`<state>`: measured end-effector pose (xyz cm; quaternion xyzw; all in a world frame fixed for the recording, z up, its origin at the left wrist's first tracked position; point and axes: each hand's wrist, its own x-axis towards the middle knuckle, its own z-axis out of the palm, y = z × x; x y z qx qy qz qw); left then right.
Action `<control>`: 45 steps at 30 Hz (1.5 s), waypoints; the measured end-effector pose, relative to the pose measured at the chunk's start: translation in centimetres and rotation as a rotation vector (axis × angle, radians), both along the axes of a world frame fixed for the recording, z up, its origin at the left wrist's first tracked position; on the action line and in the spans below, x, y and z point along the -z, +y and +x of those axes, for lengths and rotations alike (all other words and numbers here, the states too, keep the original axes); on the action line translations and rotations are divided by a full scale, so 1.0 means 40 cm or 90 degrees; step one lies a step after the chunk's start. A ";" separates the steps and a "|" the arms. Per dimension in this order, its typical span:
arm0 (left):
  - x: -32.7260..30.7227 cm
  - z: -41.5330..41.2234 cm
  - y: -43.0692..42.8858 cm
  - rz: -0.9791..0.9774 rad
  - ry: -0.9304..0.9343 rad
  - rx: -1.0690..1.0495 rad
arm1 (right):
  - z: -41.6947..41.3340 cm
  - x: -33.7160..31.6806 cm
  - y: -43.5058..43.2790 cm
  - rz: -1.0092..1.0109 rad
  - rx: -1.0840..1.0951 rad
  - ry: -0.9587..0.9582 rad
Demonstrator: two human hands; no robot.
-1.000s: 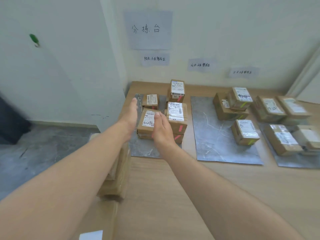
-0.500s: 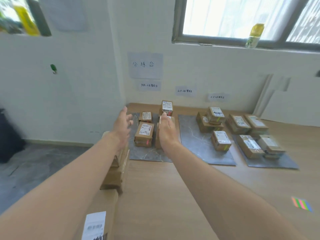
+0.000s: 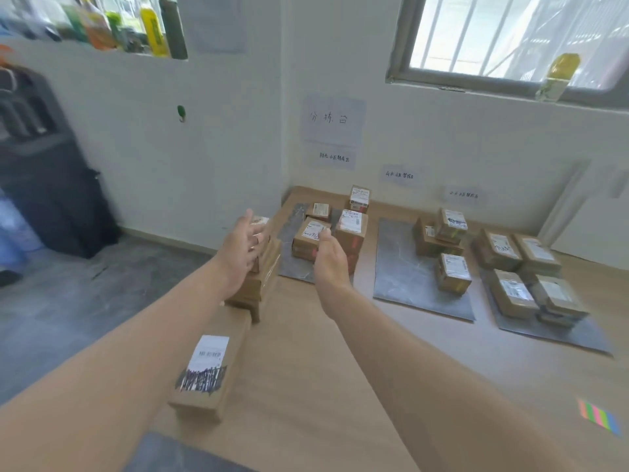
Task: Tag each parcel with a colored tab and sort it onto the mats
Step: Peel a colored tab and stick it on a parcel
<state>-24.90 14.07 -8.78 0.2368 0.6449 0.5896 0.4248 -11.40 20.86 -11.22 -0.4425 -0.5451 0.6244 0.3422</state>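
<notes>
A wooden tabletop (image 3: 306, 369) fills the lower right of the view. Clock directions are taken from the right hand (image 3: 330, 264).

- **Mats:** Three grey mats are laid in a row on the tabletop. The left mat (image 3: 297, 270) is just at 9 o'clock, the middle mat (image 3: 401, 267) at 3 o'clock, and the right mat (image 3: 578, 335) near 4 o'clock. Brown parcels are piled on all three.
- **Parcels off the mats:** A long parcel (image 3: 211, 369) with a white label lies at 7 o'clock on the tabletop's left edge. A stack of parcels (image 3: 262, 284) stands beyond it at 9 o'clock.
- **Labelled parcel:** On the left mat a labelled parcel (image 3: 308, 238) is set at 11 o'clock, on top of another box and just beside a taller pile.
- **Left hand:** The left hand (image 3: 240, 253) is held before the off-mat stack. Its fingers are spread and released, with nothing grasped.
- **Right hand:** The fingers are relaxed and released. Whether the thumb touches the labelled parcel cannot be told.
- **Tabs:** A pad of coloured tabs (image 3: 600, 417) lies at 4 o'clock.
</notes>
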 end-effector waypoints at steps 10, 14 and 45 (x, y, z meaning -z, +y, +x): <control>0.085 -0.160 -0.143 -0.044 0.011 -0.015 | -0.105 0.086 -0.112 -0.020 0.013 -0.011; 0.151 -0.205 -0.183 -0.076 0.006 -0.022 | -0.158 0.148 -0.157 -0.044 0.003 -0.022; 0.624 -0.298 -0.383 -0.252 -0.177 -0.052 | -0.302 0.594 -0.416 -0.258 -0.059 -0.245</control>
